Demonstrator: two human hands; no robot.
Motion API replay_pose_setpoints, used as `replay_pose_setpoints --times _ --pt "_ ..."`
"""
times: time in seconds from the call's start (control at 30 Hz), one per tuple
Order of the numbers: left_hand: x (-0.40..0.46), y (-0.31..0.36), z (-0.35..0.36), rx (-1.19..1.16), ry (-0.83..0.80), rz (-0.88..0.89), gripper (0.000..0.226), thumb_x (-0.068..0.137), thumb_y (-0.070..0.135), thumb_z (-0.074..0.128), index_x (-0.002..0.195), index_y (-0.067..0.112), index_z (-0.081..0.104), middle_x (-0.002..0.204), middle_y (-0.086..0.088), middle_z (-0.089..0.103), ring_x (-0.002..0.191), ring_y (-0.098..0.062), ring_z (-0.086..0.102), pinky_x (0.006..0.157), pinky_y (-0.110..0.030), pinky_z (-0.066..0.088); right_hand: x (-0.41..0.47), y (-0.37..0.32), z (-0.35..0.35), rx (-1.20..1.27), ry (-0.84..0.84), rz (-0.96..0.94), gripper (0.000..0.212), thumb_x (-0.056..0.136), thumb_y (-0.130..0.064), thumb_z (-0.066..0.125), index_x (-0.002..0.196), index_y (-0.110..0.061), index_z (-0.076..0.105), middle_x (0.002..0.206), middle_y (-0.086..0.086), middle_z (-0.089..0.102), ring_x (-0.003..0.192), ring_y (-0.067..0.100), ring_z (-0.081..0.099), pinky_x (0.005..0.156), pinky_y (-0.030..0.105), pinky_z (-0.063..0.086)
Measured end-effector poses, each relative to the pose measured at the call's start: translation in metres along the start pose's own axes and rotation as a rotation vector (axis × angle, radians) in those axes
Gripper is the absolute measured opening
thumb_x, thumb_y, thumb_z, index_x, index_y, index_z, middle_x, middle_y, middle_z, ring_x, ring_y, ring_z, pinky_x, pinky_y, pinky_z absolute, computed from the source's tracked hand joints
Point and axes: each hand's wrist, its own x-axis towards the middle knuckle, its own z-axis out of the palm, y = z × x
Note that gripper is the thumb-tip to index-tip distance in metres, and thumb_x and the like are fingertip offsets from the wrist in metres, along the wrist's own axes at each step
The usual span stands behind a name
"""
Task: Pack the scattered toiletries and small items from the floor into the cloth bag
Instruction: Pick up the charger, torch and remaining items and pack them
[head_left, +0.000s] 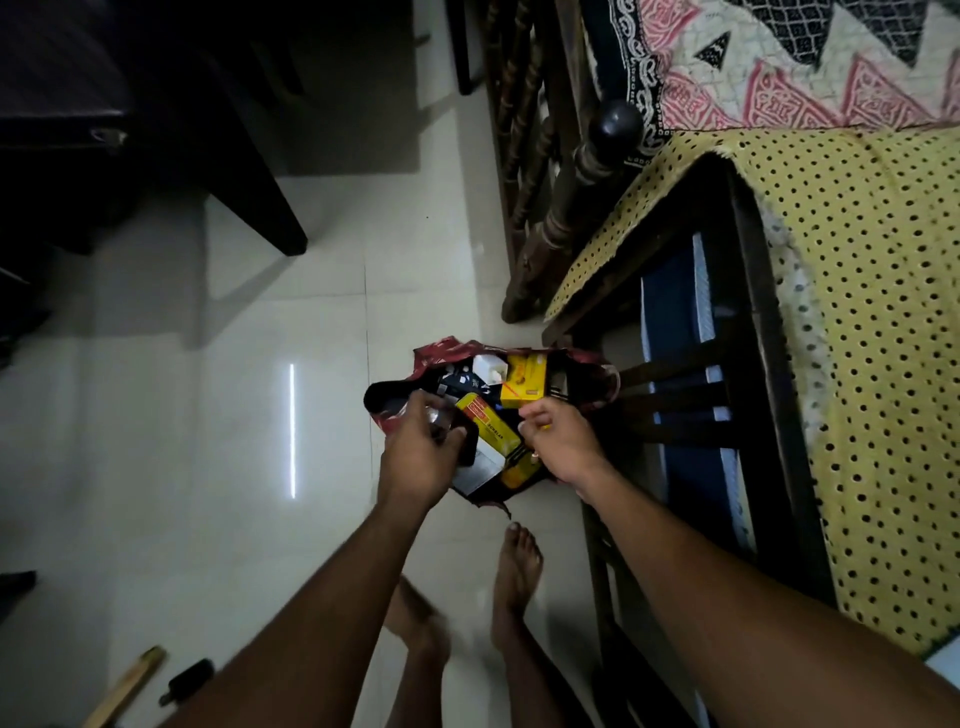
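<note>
A dark red patterned cloth bag (597, 364) stands open on the pale tiled floor beside a wooden bench. Inside it lie a yellow box (524, 382), a long yellow and red box (485, 423), a white box (488, 366) and dark items. My left hand (421, 452) is at the bag's left rim, fingers curled around a small shiny object (436, 415) that I cannot identify. My right hand (558, 441) is over the bag's right side, fingers pinched on something small and yellow, mostly hidden.
A wooden bench (748, 332) draped in a yellow dotted cloth (857, 312) runs along the right. A dark chair (156, 130) stands at upper left. My bare feet (514, 577) are below the bag. A wooden stick (124, 686) and a small black object (187, 680) lie at lower left.
</note>
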Motion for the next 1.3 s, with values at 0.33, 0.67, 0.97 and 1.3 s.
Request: replay_pose_setpoints --times 0.33,0.67,0.97,1.3 --pt "0.011 0.013 0.009 0.032 -0.044 0.051 0.036 0.097 0.014 0.064 0.131 0.022 0.053 0.124 0.004 0.059 0.105 -0.017 0.064 0.085 -0.032 0.049 -0.004 -0.003 0.000 0.037 0.005 0.004 0.016 0.096 -0.012 0.061 0.108 -0.021 0.066 0.082 0.004 0.069 0.075 0.017 0.069 0.070 0.032 0.055" --pt "-0.038 -0.027 -0.010 -0.021 -0.064 0.016 0.029 0.095 0.017 0.065 0.122 0.025 0.058 0.105 0.005 0.068 0.089 -0.015 0.069 0.080 -0.030 0.054 -0.031 -0.004 -0.005 0.004 0.019 0.007 0.016 0.096 -0.010 0.059 0.107 -0.020 0.066 0.084 0.002 0.069 0.074 0.014 0.066 0.061 0.028 0.049" --pt "-0.129 -0.088 -0.051 -0.314 0.029 -0.189 0.021 0.089 0.017 0.068 0.109 0.025 0.065 0.091 -0.004 0.073 0.079 -0.020 0.069 0.078 -0.042 0.060 -0.114 -0.043 0.079 -0.133 -0.284 -0.228 0.025 0.088 -0.005 0.062 0.095 -0.029 0.063 0.070 0.003 0.065 0.068 0.025 0.066 0.069 0.044 0.056" --pt "-0.229 -0.272 -0.144 -0.584 0.283 -0.413 0.020 0.086 0.030 0.062 0.106 0.036 0.062 0.095 0.006 0.072 0.089 -0.023 0.072 0.083 -0.049 0.060 -0.242 -0.067 0.290 -0.243 -0.584 -0.295 0.017 0.088 -0.016 0.066 0.101 -0.026 0.067 0.090 0.007 0.069 0.080 0.032 0.071 0.071 0.047 0.061"
